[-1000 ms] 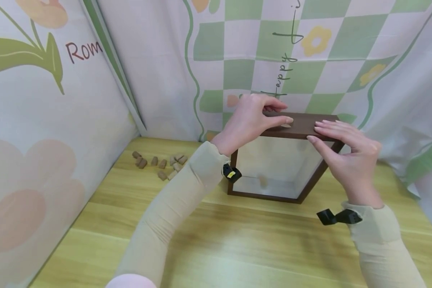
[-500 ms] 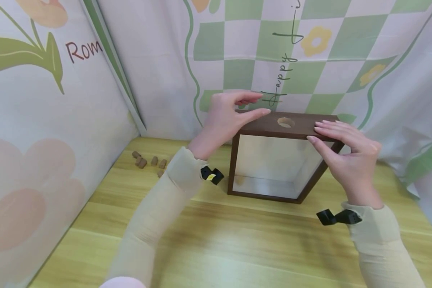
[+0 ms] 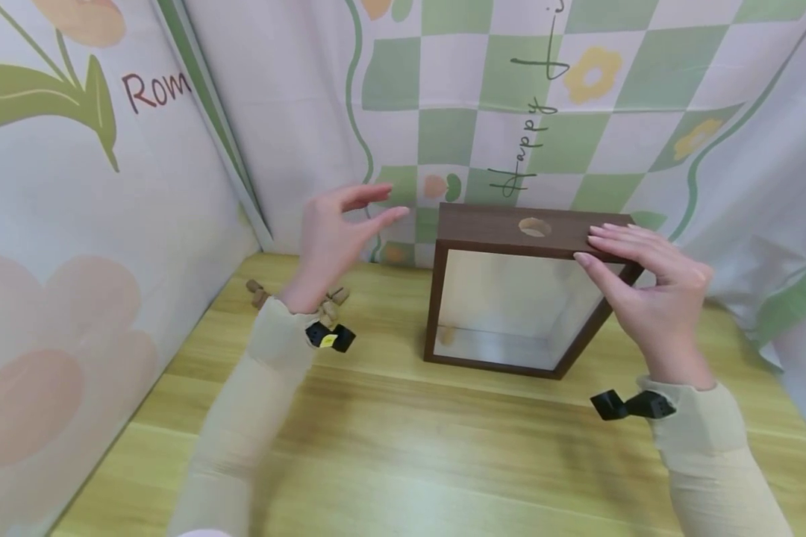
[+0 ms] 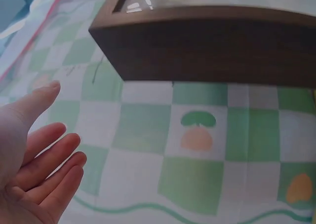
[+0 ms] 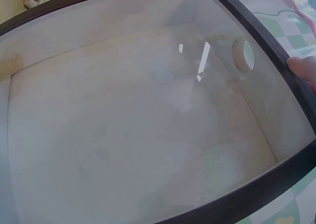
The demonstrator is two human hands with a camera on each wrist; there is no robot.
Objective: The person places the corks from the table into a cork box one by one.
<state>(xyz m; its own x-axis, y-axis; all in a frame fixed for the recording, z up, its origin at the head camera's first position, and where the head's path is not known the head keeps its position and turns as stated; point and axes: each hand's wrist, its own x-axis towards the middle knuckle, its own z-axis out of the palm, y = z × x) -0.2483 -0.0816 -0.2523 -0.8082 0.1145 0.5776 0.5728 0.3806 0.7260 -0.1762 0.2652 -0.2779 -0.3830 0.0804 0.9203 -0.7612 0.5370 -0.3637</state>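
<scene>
Head view: a brown box (image 3: 473,227) with a clear front stands upright on a wooden table (image 3: 403,455), a round hole (image 3: 534,227) in its top. One cork (image 3: 446,335) lies inside, low at the left. Green-and-white checked cloth (image 3: 446,138) hangs behind; a floral panel (image 3: 47,216) closes off the left. Loose corks (image 3: 336,296) lie at the table's back left, partly hidden by the left hand (image 3: 332,235) and its sleeve (image 3: 242,395). That hand hangs in the air left of the box, released, thumb and fingers apart. The right hand (image 3: 658,277) rests straight fingers on the top's right end, thumb at the front edge. Left wrist view: the bare palm faces the cloth, apart from the box's dark corner. Right wrist view: the clear front fills the frame, a fingertip touching its dark border. Compared with a second ago, the left hand has moved off the hole, uncovering it, and the inside cork sits farther left; the right hand has stayed put.
</scene>
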